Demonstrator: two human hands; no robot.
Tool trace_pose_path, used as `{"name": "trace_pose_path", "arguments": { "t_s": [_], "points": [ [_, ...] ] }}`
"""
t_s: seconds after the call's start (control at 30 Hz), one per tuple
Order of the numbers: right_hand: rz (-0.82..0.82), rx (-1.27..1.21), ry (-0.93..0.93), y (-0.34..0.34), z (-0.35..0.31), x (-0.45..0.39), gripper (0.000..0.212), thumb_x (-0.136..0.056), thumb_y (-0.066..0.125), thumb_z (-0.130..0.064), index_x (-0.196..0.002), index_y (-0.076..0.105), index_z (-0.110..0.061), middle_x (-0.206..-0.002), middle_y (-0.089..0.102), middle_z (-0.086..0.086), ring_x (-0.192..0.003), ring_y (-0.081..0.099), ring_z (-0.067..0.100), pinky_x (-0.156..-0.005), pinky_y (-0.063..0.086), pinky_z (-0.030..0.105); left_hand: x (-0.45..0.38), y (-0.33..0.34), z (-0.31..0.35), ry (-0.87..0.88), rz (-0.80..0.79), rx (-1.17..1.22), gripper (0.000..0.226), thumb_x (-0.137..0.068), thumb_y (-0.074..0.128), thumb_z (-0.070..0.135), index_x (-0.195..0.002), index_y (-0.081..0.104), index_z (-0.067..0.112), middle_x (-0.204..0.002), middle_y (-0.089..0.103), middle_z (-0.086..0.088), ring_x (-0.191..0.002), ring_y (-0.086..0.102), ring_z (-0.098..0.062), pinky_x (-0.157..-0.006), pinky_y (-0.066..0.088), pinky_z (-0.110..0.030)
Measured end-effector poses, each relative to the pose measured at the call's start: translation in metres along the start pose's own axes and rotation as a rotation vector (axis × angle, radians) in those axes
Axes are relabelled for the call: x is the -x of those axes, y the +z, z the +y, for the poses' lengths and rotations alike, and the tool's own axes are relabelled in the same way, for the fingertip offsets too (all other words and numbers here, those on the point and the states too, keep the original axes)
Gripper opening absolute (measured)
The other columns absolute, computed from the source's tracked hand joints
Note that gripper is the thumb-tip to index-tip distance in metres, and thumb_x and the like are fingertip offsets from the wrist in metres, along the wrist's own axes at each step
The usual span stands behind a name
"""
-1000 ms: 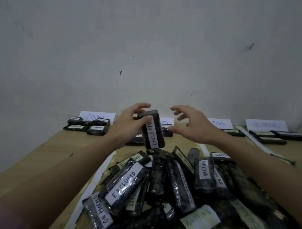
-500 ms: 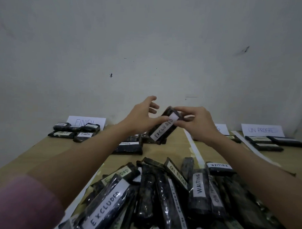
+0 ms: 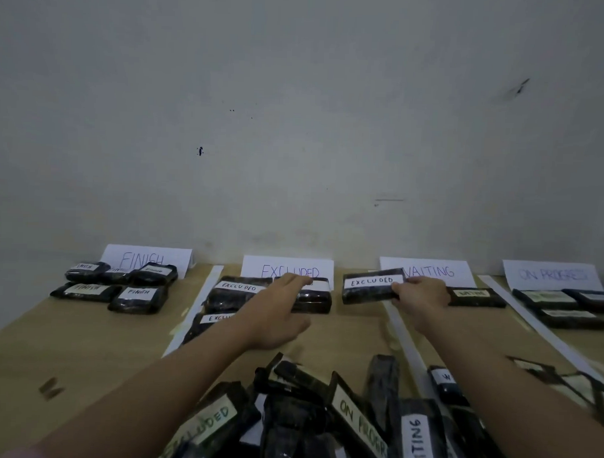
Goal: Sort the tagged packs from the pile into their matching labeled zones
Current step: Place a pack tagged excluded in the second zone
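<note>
Signs [image 3: 287,270]: FINISH, EXCLUDED, WAITING; pack [image 3: 372,286]: EXCLUDED.

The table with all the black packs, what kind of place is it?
Probably a makeshift sorting station: a wooden table against a bare wall, with handwritten zone signs such as FINISH and a pile of tagged packs.

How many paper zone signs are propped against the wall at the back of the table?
4, left to right: FINISH sign, EXCLUDED sign, WAITING sign partly hidden by a held pack, and ON PROGRESS sign. More could lie beyond the right edge.
</note>
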State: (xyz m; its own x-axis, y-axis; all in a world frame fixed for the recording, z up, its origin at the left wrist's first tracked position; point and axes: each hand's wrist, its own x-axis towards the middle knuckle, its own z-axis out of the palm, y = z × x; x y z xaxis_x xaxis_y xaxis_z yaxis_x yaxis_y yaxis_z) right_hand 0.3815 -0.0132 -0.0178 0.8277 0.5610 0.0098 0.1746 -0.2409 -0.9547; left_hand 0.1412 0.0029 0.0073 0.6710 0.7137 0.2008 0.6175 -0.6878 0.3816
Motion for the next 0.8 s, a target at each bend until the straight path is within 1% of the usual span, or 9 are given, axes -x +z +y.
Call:
{"name": "trace_pose_path", "arguments": {
  "t_s": [0.07,0.17,0.27,0.3,0.37,0.47,0.63,0.73,0.8],
  "points": [
    [-0.014,0.09,0.026,0.013,0.008,-0.009,0.024,-0.079,0.07,-0.008,-0.1,0.066,0.002,-0.1,0.067,0.019,-0.094,0.06,0.028,-0.066,0.05,0.028,-0.006,0.005,-0.003,0.005,-0.011,0.001,0.064,-0.088,0.057,0.023,-0.143,0.025,0.016,-0.145,0.032,0.0,-0.131,0.033,-0.014,-0.106,0.031,-0.028],
    [-0.069,0.119,0.079,0.031,0.019,-0.021,0.028,-0.077,0.071,-0.011,-0.1,0.063,0.003,-0.102,0.066,0.02,-0.092,0.062,0.03,-0.068,0.055,0.035,-0.012,0.013,-0.009,0.017,-0.03,-0.012,0.064,-0.088,0.057,0.023,-0.144,0.025,0.016,-0.146,0.03,0.001,-0.132,0.032,-0.014,-0.107,0.031,-0.027],
    [-0.095,0.181,0.109,0.041,0.027,-0.029,0.035,-0.079,0.07,-0.012,-0.108,0.058,0.005,-0.1,0.06,0.017,-0.094,0.061,0.029,-0.051,0.047,0.029,-0.016,0.018,-0.015,0.009,-0.053,-0.022,0.064,-0.088,0.056,0.025,-0.144,0.025,0.017,-0.147,0.029,0.001,-0.132,0.032,-0.015,-0.108,0.032,-0.03],
    [-0.114,0.198,0.109,0.044,0.029,-0.032,0.037,-0.079,0.069,-0.012,-0.109,0.057,0.006,-0.098,0.059,0.017,-0.097,0.061,0.03,-0.055,0.05,0.032,-0.017,0.02,-0.017,0.006,-0.055,-0.02,0.064,-0.088,0.057,0.026,-0.143,0.025,0.018,-0.146,0.03,0.001,-0.131,0.033,-0.015,-0.108,0.033,-0.031],
    [-0.138,0.221,0.082,0.048,0.035,-0.038,0.038,-0.081,0.068,-0.015,-0.109,0.057,0.008,-0.1,0.061,0.018,-0.101,0.061,0.033,-0.074,0.053,0.03,-0.018,0.021,-0.021,0.003,-0.055,-0.017,0.063,-0.088,0.057,0.026,-0.143,0.026,0.018,-0.145,0.032,0.001,-0.13,0.035,-0.014,-0.107,0.033,-0.031],
    [-0.096,0.399,-0.001,0.048,0.038,-0.036,0.041,-0.085,0.066,-0.025,-0.11,0.058,0.006,-0.108,0.063,0.018,-0.105,0.058,0.033,-0.075,0.045,0.031,-0.017,0.021,-0.024,0.0,-0.055,-0.02,0.062,-0.088,0.057,0.026,-0.142,0.028,0.017,-0.143,0.033,0.002,-0.128,0.035,-0.013,-0.105,0.033,-0.027],
    [-0.196,0.604,-0.169,0.039,0.039,-0.035,0.038,-0.088,0.062,-0.028,-0.11,0.06,0.002,-0.108,0.063,0.018,-0.1,0.056,0.03,-0.071,0.043,0.03,-0.012,0.017,-0.027,-0.01,-0.065,-0.014,0.062,-0.089,0.057,0.025,-0.143,0.027,0.017,-0.143,0.034,0.003,-0.13,0.035,-0.012,-0.106,0.032,-0.026],
    [-0.304,0.645,-0.425,0.024,0.022,-0.023,0.036,-0.09,0.06,-0.019,-0.12,0.057,-0.001,-0.114,0.061,0.016,-0.1,0.055,0.025,-0.079,0.043,0.029,-0.007,0.012,-0.026,-0.022,-0.067,-0.003,0.059,-0.09,0.056,0.022,-0.143,0.03,0.017,-0.141,0.039,0.001,-0.128,0.038,-0.013,-0.106,0.032,-0.026],
    [-0.473,0.636,-0.581,0.006,0.007,-0.01,0.033,-0.09,0.059,-0.015,-0.122,0.06,-0.007,-0.108,0.064,0.01,-0.096,0.056,0.02,-0.081,0.041,0.025,-0.003,0.008,-0.023,-0.018,-0.072,0.002,0.055,-0.091,0.054,0.02,-0.142,0.033,0.017,-0.141,0.041,-0.001,-0.128,0.039,-0.013,-0.106,0.032,-0.025]
  ]
}}
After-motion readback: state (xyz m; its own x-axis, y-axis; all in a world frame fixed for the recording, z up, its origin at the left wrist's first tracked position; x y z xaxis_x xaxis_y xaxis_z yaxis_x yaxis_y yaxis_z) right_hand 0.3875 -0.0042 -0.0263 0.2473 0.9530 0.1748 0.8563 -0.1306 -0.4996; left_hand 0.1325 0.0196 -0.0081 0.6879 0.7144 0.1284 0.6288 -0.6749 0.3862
